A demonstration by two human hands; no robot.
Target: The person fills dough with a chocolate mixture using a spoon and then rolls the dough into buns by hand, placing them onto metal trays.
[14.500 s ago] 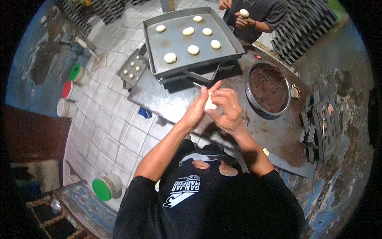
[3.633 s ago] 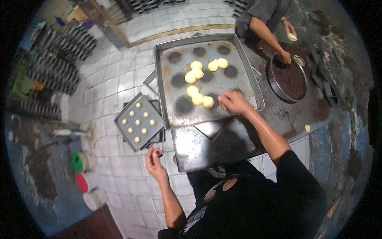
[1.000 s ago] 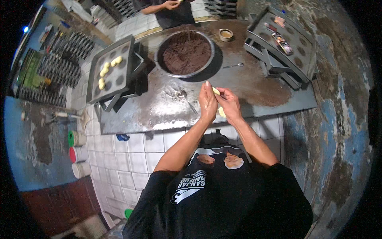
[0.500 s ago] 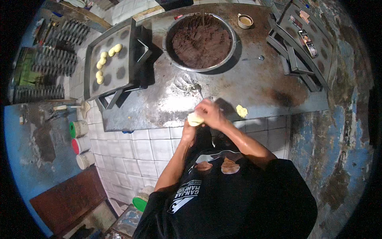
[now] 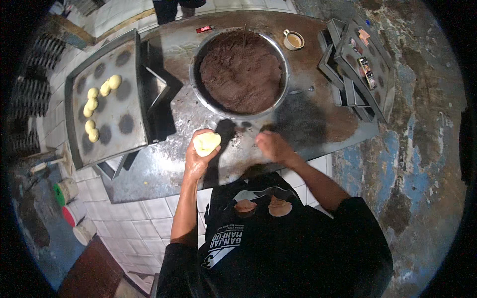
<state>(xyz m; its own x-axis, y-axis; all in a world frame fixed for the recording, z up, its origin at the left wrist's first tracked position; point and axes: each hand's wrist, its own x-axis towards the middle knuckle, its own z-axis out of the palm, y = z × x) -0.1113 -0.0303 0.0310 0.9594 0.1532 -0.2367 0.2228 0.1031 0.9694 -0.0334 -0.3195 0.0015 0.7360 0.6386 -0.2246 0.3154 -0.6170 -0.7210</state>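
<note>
The left hand [image 5: 197, 160] cupped a pale dough piece [image 5: 207, 143], fingers curled around it, over the table [image 5: 164, 171]. The right hand [image 5: 276, 148] was part-curled; its contents were indeterminable. Beyond stood a filled bowl [image 5: 238, 115].

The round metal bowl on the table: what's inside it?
The bowl holds a dark brown mass; a thin stick-like piece pokes up near the far rim. The mass covers the bottom and the piece's lower end.
</note>
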